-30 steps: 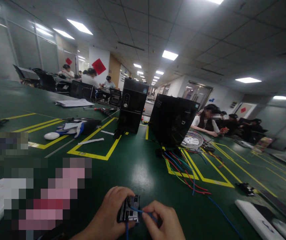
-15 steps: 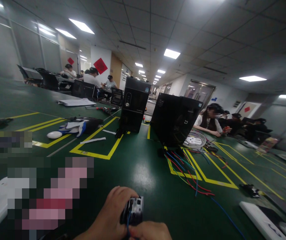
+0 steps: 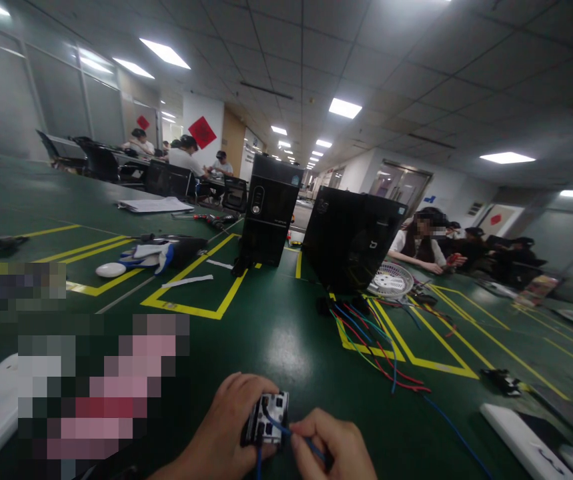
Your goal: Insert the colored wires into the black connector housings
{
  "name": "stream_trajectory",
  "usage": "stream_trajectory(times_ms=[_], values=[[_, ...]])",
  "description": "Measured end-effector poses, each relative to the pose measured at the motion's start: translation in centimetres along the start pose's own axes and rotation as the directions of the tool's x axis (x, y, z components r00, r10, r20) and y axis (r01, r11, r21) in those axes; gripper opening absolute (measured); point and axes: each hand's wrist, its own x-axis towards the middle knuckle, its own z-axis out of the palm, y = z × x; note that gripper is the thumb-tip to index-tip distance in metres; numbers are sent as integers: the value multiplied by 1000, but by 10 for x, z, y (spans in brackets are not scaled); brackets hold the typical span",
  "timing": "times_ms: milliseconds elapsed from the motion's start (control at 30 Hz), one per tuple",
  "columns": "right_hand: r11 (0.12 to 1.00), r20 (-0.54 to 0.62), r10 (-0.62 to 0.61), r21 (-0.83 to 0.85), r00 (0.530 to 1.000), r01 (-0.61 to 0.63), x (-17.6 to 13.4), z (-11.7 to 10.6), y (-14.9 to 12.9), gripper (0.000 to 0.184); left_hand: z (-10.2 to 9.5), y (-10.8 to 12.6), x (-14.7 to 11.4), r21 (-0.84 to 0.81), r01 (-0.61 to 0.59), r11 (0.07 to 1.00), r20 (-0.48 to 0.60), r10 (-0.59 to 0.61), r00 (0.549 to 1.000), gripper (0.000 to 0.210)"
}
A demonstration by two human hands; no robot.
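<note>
My left hand [image 3: 233,427] is closed around a small black box-shaped electrical part [image 3: 275,405], its pale face with dark openings turned up. A blue wire [image 3: 277,425] runs from an opening in that face to my right hand [image 3: 339,443]. The thumb and fingers of my right hand pinch this wire just right of the part. From the part's lower edge a second length of blue wire [image 3: 259,460] hangs toward me. The exact kind of the part is too small to make out.
Two black computer cases [image 3: 271,213] stand ahead on the green table [image 3: 286,333]. Loose red, blue and green wires [image 3: 366,327] lie right of centre, near a round white basket [image 3: 390,280]. White numbered boards flank me. Blue-white gloves [image 3: 149,257] lie left. A person [image 3: 421,243] sits at right.
My right hand has moved right and slightly up, drawing the blue wire sideways across the part's face, which is now more exposed. My left hand holds the part in nearly the same place.
</note>
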Motion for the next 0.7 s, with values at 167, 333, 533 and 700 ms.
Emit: stream_trajectory(times_ms=[167, 333, 533, 700], values=[[995, 19, 100, -23, 995, -100, 3, -3, 1, 21, 1, -2, -1, 10, 18, 1000, -6, -18, 1000, 42], [984, 46, 150, -103, 988, -144, 3, 0, 7, 19, -1, 2, 0, 3, 6, 1000, -12, -6, 1000, 39], [985, 74, 156, -83, 985, -150, 3, -1, 6, 22, 1, 0, -2, 10, 15, 1000, -27, -15, 1000, 39], [1000, 12, -21, -1, 1000, 21, 2, 1, 1, 20, 6, -6, 0, 33, 16, 999, -52, -14, 999, 40]])
